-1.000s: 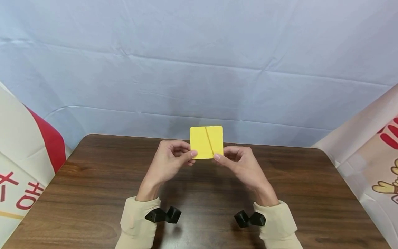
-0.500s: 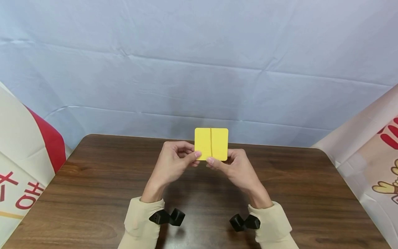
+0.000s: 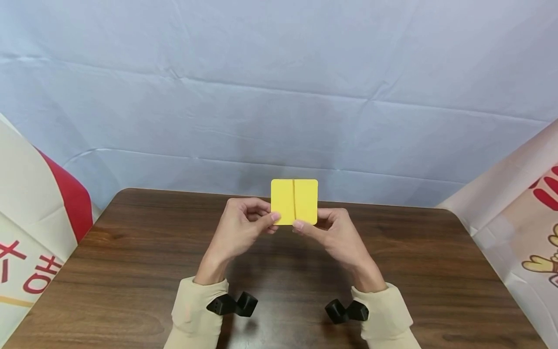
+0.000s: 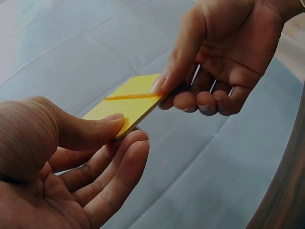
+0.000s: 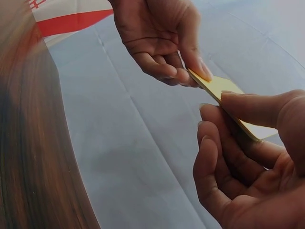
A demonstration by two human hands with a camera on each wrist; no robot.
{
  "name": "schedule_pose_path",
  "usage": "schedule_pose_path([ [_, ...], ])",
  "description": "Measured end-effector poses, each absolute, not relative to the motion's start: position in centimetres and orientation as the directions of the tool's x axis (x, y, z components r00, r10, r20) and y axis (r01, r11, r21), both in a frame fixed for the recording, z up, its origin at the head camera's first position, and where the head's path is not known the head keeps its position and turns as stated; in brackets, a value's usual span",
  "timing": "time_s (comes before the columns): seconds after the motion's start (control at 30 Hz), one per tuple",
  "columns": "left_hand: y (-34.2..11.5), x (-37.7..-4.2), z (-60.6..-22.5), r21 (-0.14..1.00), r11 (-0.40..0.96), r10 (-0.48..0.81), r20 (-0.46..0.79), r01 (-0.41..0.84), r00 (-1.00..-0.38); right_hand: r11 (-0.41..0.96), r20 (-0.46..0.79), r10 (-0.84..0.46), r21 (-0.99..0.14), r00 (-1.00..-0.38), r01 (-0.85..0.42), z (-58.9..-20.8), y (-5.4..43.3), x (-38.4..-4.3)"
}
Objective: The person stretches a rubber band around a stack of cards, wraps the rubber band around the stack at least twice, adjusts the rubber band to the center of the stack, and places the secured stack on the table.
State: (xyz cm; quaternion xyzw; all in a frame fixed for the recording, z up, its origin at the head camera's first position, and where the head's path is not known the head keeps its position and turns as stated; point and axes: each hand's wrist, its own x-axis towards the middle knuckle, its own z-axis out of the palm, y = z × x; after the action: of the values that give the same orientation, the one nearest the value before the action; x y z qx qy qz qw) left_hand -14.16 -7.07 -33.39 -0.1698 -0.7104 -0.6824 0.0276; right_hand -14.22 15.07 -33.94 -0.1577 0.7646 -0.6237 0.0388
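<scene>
Both hands hold up a thin yellow square card [image 3: 282, 196] with rounded corners, its face toward the head camera. A narrow orange-yellow rubber band [image 3: 294, 198] runs nearly straight down that face, a little to the right of the thumb of my left hand [image 3: 239, 230]. That hand pinches the lower left corner, thumb in front and fingers behind. My right hand [image 3: 342, 237] pinches the lower edge, its thumb tip right at the band's lower end. In the left wrist view the card [image 4: 136, 107] shows its thin edge, and the band [image 4: 131, 97] crosses between the two thumbs.
Below the hands is a dark wood-grain table [image 3: 131, 271]. A pale blue cloth [image 3: 279, 97] hangs behind it. Printed banners stand at the left [image 3: 30, 218] and right [image 3: 523, 232]. Black wrist cameras are strapped to both beige sleeves [image 3: 196, 305].
The band has gone from slanted to nearly upright on the card. My right thumb moved left along the lower edge. The card shifted right and slightly down, then a little back left.
</scene>
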Motion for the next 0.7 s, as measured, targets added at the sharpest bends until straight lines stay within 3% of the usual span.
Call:
schedule_pose_path([
  [0.53, -7.3, -14.1, -33.0, 0.974, 0.003, 0.218, 0.219, 0.226, -0.951, 0.210, 0.117, -0.290, -0.961, -0.950, -0.182, -33.7, 15.5, -14.3],
  [0.7, -7.7, -14.3, -33.2, 0.979, -0.007, 0.239, 0.198, 0.202, -0.951, 0.247, 0.214, -0.259, -0.928, -0.942, -0.279, -33.5, 16.5, -14.4],
])
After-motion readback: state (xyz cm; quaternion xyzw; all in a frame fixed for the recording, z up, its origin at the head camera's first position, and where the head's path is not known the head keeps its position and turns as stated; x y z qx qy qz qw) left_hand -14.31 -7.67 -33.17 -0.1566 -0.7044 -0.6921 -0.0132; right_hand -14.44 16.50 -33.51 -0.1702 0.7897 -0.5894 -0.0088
